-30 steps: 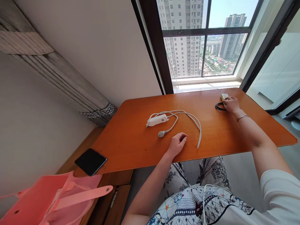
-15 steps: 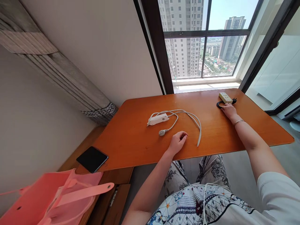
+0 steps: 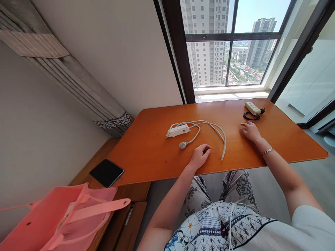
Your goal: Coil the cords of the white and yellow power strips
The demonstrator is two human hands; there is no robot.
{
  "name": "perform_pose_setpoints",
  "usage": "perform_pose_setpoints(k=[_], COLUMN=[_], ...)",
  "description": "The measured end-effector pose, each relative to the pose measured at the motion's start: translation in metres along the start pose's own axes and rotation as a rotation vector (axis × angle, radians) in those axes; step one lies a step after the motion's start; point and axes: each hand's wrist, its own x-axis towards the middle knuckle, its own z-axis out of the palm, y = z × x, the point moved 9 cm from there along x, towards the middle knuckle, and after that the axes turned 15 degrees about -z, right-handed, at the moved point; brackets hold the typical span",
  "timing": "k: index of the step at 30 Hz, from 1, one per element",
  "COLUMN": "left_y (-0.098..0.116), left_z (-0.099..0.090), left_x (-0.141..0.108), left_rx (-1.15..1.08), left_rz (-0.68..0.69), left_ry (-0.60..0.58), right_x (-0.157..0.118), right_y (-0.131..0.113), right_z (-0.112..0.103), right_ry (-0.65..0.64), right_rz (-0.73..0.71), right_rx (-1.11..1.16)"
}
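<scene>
On the orange-brown table lies a white power strip, its white cable looping to the right and its round plug in front. My left hand rests near the front edge, right of that plug, fingers curled together; whether anything is inside cannot be made out. Farther right, my right hand is over the table with its fingers apart and nothing in them. Just beyond it sit a cream power strip and its coiled black cable, not touched by the hand.
A black tablet lies at the table's left corner. Below it, a pink bag with a strap stands beside a wooden cabinet. Behind the table are a window and a gathered grey curtain.
My right hand has come away from the black cable, toward me and slightly left, and its fingers have opened. The view has shifted slightly; my left hand stays by the table's front edge.
</scene>
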Motion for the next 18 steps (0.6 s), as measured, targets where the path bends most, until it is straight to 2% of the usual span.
perform_pose_setpoints(k=[2, 3, 6, 9, 12, 14, 16, 18], left_y=[0.001, 0.001, 0.003, 0.006, 0.008, 0.011, 0.015, 0.019], left_z=[0.001, 0.001, 0.001, 0.0, -0.007, -0.016, -0.029, -0.041], left_x=[-0.001, -0.001, -0.002, -0.004, -0.008, -0.012, -0.016, -0.017], left_rx=[0.023, 0.037, 0.068, 0.054, 0.017, 0.025, 0.079, 0.178], left_rz=[0.014, 0.022, 0.048, 0.077, 0.103, 0.137, 0.186, 0.224], left_ry=[0.003, 0.004, 0.019, 0.061, 0.14, 0.236, 0.35, 0.431], right_x=[-0.013, -0.02, -0.04, -0.059, -0.074, -0.084, -0.092, -0.099], right_y=[-0.022, -0.034, -0.069, -0.109, -0.152, -0.173, -0.183, -0.184], right_z=[0.007, 0.009, 0.01, 0.013, 0.022, 0.03, 0.034, 0.029], right_ry=[-0.012, 0.0, 0.099, 0.146, 0.086, 0.02, -0.008, 0.013], right_rz=[-0.034, -0.038, -0.013, 0.007, -0.053, -0.083, -0.102, -0.135], right_rx=[0.175, 0.335, 0.791, 1.058, 1.18, 1.194, 1.164, 1.107])
